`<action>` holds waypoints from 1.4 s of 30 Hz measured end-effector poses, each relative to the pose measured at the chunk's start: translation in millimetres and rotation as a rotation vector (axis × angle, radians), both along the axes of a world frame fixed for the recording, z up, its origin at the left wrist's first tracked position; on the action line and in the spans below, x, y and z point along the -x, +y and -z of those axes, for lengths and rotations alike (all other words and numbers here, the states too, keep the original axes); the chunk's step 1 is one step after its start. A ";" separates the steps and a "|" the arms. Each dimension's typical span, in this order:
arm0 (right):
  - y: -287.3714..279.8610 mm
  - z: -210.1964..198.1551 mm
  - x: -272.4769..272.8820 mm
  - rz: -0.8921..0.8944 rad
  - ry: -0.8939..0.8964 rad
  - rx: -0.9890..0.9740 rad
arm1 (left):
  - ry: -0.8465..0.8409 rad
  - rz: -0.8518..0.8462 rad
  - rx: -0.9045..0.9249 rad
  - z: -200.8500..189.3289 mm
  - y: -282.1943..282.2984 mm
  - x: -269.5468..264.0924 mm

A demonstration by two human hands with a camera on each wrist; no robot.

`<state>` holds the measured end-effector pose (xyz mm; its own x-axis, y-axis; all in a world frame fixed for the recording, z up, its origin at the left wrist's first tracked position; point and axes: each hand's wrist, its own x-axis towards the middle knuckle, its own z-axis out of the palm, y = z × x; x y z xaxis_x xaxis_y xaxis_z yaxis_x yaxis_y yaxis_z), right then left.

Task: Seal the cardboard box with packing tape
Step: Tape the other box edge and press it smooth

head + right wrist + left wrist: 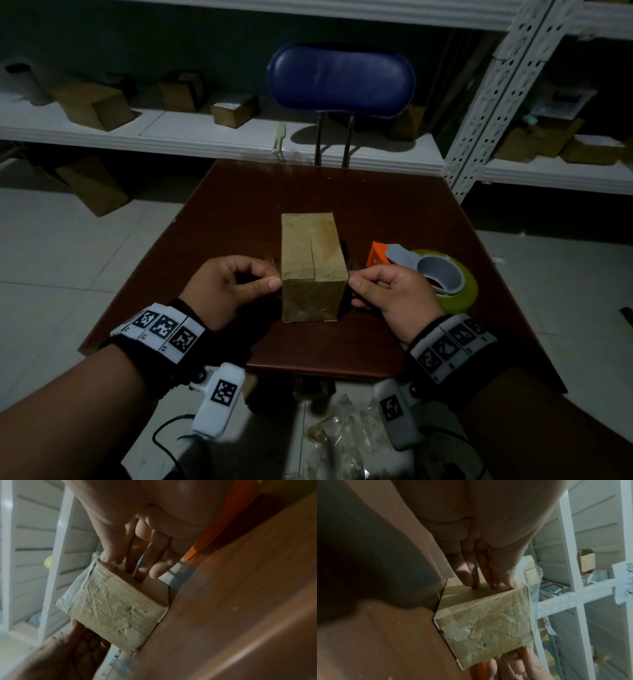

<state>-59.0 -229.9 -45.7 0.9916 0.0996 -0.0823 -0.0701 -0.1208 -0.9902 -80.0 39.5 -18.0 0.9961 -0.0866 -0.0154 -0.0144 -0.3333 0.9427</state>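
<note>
A small cardboard box stands in the middle of the brown table, with shiny clear tape over its top and near end. My left hand touches its left side with straight fingers, thumb at the top near corner. My right hand mirrors it on the right side, fingers straight against the cardboard. The box sits between both palms. Its near face looks wrinkled under the tape. An orange and grey tape dispenser with a yellowish roll lies just right of my right hand.
A blue chair stands behind the table's far edge. White metal shelves with several cardboard boxes run along the back and right. Crumpled clear plastic lies on the tiled floor below the near table edge.
</note>
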 end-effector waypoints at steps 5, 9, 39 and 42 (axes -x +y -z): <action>3.3 -2.0 -0.1 0.027 0.063 -0.076 | 0.051 -0.068 0.020 -2.1 -3.0 0.4; 5.1 -1.4 1.2 0.049 0.097 -0.122 | 0.066 -0.088 0.012 -3.7 -3.5 1.0; 29.9 -9.6 32.3 0.013 -0.153 0.155 | -0.071 -0.249 0.015 3.0 -13.2 3.9; 32.7 -10.2 33.9 -0.012 -0.195 0.194 | -0.102 -0.248 0.002 2.7 -13.7 5.1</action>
